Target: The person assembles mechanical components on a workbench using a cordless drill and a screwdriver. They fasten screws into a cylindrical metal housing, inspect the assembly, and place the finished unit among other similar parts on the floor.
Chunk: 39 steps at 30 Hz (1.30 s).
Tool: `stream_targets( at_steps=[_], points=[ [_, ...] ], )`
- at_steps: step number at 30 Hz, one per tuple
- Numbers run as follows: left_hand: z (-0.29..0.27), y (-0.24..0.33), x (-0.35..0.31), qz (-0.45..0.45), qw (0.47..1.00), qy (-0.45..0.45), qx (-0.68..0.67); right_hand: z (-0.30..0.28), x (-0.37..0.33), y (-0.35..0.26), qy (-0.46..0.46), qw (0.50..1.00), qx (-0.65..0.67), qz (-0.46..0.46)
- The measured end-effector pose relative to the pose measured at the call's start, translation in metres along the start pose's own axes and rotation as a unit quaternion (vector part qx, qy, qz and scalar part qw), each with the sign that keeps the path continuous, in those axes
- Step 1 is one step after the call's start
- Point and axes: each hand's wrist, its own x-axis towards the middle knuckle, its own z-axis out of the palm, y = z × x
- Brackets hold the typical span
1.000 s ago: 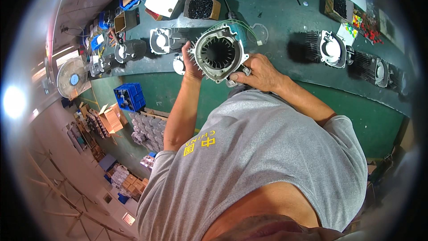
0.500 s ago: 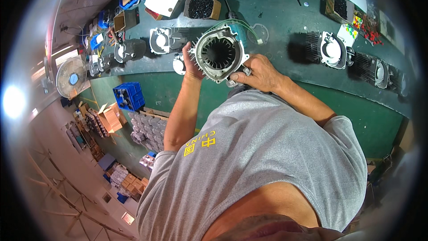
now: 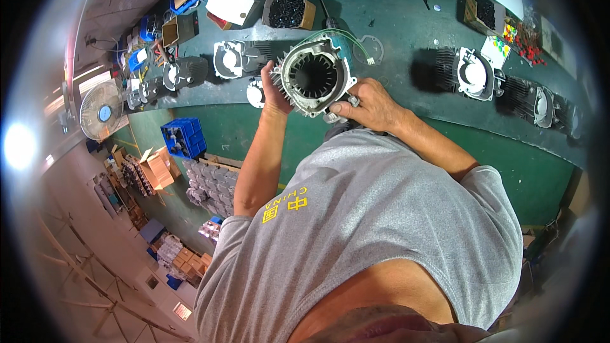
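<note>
Fan [image 3: 103,112], far left of finned housing [image 3: 313,77] | left hand [image 3: 276,94], clamped on its left | yellow shirt lettering [image 3: 297,202], below it | housing, between hands, partly blocking teal tool [image 3: 345,47] behind | right hand [image 3: 373,105], clamped on its right | grey casting [image 3: 473,73], farther right

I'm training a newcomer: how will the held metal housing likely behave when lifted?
The metal housing is likely stiff, judging by its cast look. It may be heavyish despite its hollow bore: left hand and right hand both support it. Its thin outer fins might be fragile.
</note>
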Motion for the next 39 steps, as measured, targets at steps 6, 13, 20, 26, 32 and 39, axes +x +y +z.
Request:
stream_targets(
  at_steps=[6, 13, 20, 26, 32, 39],
  points=[
    [0.022, 0.01, -0.009, -0.003, 0.997, 0.042, 0.068, 0.002, -0.002, 0.019, 0.046, 0.987, 0.135, 0.073],
    [0.023, 0.012, -0.017, 0.012, 0.981, 0.126, 0.15, 0.022, -0.013, 0.089, 0.064, 0.883, 0.408, 0.223],
    [0.057, 0.019, -0.039, 0.062, 0.938, 0.18, 0.288, 0.017, -0.017, 0.095, 0.093, 0.813, 0.512, 0.261],
    [0.065, 0.02, -0.049, 0.089, 0.914, 0.176, 0.355, 0.007, -0.016, 0.091, 0.081, 0.781, 0.563, 0.257],
    [0.081, 0.022, -0.062, 0.123, 0.883, 0.171, 0.419, 0.003, -0.016, 0.096, 0.055, 0.726, 0.637, 0.253],
    [0.072, 0.019, -0.06, 0.148, 0.883, 0.143, 0.423, 0.0, -0.024, 0.102, 0.025, 0.737, 0.639, 0.219]
  ],
)
